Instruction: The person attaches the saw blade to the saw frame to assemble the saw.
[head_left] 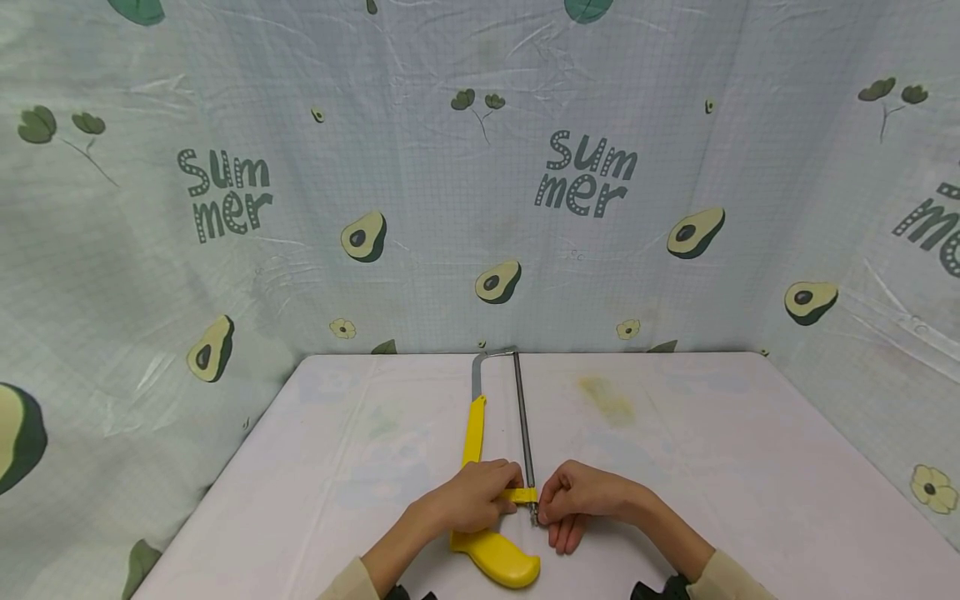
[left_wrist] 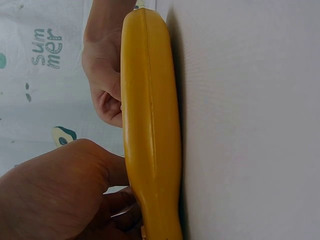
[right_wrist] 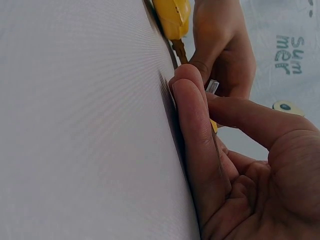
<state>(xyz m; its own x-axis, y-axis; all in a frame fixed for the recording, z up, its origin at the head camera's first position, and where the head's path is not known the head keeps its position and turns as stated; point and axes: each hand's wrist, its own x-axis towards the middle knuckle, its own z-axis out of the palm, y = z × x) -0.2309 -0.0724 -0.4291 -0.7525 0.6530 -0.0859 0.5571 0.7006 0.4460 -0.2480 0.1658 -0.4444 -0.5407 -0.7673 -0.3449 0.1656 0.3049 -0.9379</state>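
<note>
A hacksaw with a yellow handle [head_left: 498, 560] lies flat on the table, its grey metal frame [head_left: 477, 377] pointing away from me. Its dark blade [head_left: 523, 417] runs along the right side. My left hand [head_left: 480, 497] grips the yellow part of the frame just ahead of the handle, fingers curled by the yellow crosspiece [head_left: 522, 495]. At the blade's near end, my right hand [head_left: 588, 497] pinches the small metal tensioning nut [head_left: 534, 515] between thumb and finger. In the left wrist view the handle [left_wrist: 152, 100] covers part of both hands. Fingers mostly hide the nut in the right wrist view.
The white table [head_left: 360, 467] shows a yellowish stain [head_left: 607, 400] to the right of the blade. A sheet printed with avocados [head_left: 498, 282] hangs behind the table and along its sides. The saw's far end reaches the table's back edge.
</note>
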